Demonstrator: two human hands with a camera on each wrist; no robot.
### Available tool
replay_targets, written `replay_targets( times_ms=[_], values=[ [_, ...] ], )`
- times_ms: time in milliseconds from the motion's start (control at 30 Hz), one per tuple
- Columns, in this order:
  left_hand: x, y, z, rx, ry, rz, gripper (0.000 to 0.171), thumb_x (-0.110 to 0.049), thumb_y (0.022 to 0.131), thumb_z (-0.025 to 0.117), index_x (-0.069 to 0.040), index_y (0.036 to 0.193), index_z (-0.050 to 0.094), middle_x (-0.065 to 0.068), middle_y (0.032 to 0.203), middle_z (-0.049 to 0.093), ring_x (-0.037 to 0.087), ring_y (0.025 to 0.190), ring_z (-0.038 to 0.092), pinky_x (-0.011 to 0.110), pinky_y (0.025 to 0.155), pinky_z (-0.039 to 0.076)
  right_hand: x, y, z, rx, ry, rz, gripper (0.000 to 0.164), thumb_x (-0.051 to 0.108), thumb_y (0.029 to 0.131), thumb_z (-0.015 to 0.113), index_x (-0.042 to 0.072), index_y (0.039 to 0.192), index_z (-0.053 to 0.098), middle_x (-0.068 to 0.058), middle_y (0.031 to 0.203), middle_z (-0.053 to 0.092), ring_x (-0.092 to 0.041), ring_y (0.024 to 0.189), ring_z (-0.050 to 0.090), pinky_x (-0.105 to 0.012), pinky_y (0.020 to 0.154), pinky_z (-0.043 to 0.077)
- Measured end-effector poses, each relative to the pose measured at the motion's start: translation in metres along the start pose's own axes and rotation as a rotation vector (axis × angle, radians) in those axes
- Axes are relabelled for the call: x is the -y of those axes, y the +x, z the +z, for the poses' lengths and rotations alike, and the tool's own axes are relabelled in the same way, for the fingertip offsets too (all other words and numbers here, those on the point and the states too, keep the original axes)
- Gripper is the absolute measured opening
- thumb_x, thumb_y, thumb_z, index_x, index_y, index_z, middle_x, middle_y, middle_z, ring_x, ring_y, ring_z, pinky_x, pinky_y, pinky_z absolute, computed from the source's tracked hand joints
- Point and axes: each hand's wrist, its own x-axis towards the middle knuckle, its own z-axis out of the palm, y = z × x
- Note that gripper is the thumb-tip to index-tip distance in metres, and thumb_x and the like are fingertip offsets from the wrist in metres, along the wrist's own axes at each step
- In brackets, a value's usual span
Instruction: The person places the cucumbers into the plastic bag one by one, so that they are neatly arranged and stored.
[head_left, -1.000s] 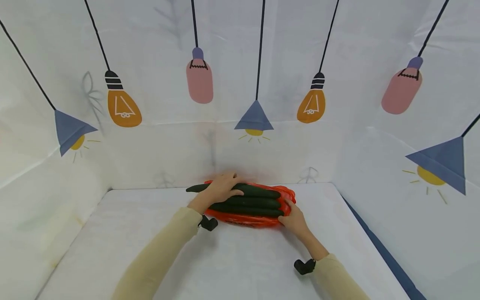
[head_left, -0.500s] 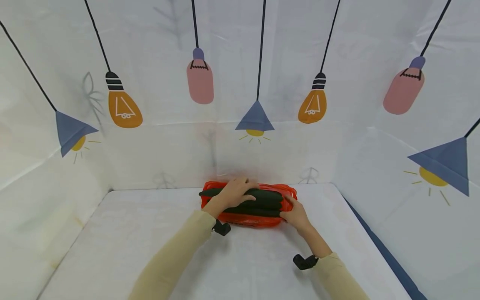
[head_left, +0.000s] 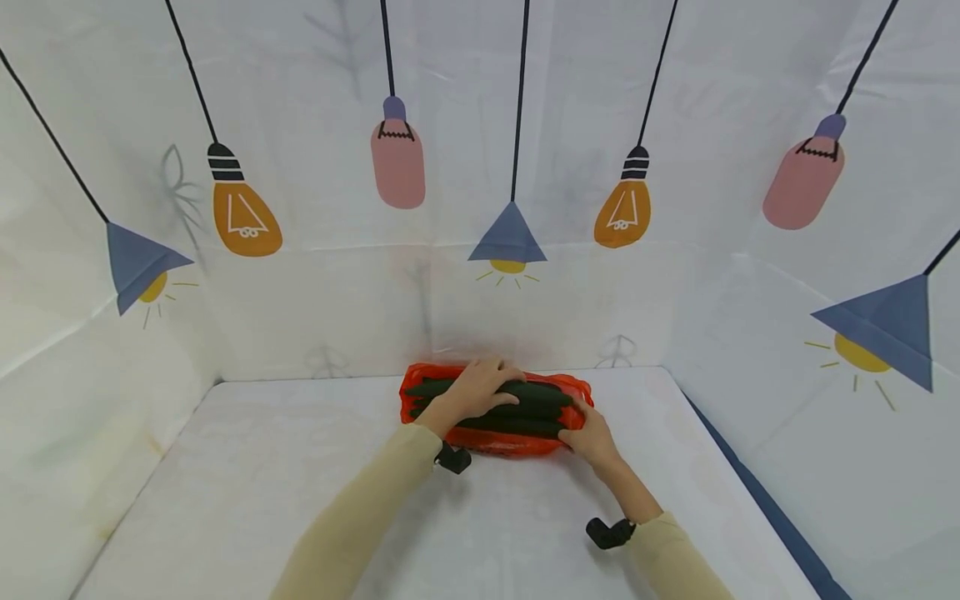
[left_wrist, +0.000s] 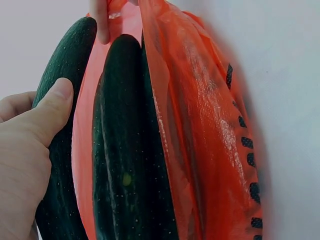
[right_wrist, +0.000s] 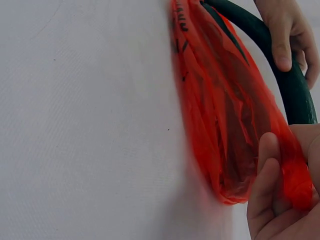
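Observation:
My left hand (head_left: pixel 478 392) grips a dark green cucumber (left_wrist: pixel 65 55), thumb on its near side and fingers round the far side. That cucumber lies along the back of an orange-red plastic bag (left_wrist: pixel 210 130). Several more cucumbers (left_wrist: pixel 122 145) sit side by side in the bag's open mouth. At the bag's right end, my right hand (head_left: pixel 592 437) pinches the thin plastic, seen bunched between thumb and fingers in the right wrist view. Black print marks the bag's side. The right tips of the cucumbers are partly covered by the right hand and plastic.
The bag rests near the back edge of a white-covered table (head_left: pixel 495 533). Behind it rises a white wall sheet (head_left: pixel 322 300) printed with hanging lamps. Similar sheets stand at left and right, with a blue strip (head_left: pixel 757 492) along the table's right edge.
My left hand has moved right with its cucumber, whose left tip stuck out past the bag and now lies within the bag's length. The right hand stays at the bag's right end.

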Motion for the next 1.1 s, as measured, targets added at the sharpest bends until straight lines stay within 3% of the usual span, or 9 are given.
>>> replay_targets(
  times_ms=[333,533,633,933,1100],
  values=[
    [0.003,0.0,0.004,0.024,-0.041,-0.048,0.039,-0.044,0.094,0.061,-0.029,0.129,0.058,-0.004,0.116,0.054,0.017,0.107,0.05,0.041,0.093,0.039,-0.001,0.0,0.001,0.005,0.027,0.005,0.076,-0.002,0.08,0.063,0.001,0.15,0.033,-0.025,0.142,0.039,-0.038,0.106,0.047,-0.031,0.06,0.052],
    [0.003,0.002,0.008,0.037,-0.044,-0.066,0.041,-0.044,0.093,0.061,-0.029,0.131,0.057,-0.002,0.123,0.054,0.018,0.113,0.049,0.043,0.096,0.038,0.0,0.001,0.001,0.003,0.039,0.003,0.074,-0.003,0.081,0.063,0.003,0.149,0.034,-0.024,0.136,0.042,-0.036,0.096,0.054,-0.033,0.059,0.053],
    [0.003,0.002,0.01,0.04,-0.049,-0.078,0.04,-0.044,0.093,0.061,-0.029,0.13,0.058,-0.003,0.123,0.054,0.018,0.114,0.048,0.043,0.097,0.038,-0.001,0.001,0.001,0.007,0.031,0.008,0.074,-0.002,0.081,0.063,0.003,0.15,0.033,-0.024,0.137,0.042,-0.035,0.099,0.053,-0.032,0.059,0.053],
    [0.009,0.001,0.017,-0.032,-0.113,-0.084,0.035,-0.044,0.094,0.062,-0.024,0.122,0.06,-0.003,0.121,0.055,0.018,0.112,0.051,0.042,0.096,0.04,-0.004,0.005,0.0,0.009,0.025,0.015,0.077,-0.001,0.081,0.063,0.004,0.151,0.031,-0.024,0.146,0.035,-0.04,0.116,0.039,-0.031,0.064,0.051],
    [0.011,-0.002,0.018,-0.048,-0.146,-0.103,0.033,-0.043,0.094,0.062,-0.022,0.12,0.06,0.0,0.127,0.055,0.02,0.118,0.049,0.043,0.099,0.039,-0.004,0.005,0.0,0.02,0.028,0.019,0.079,-0.001,0.081,0.064,0.006,0.152,0.03,-0.022,0.148,0.034,-0.04,0.117,0.039,-0.032,0.065,0.052]
  ],
)
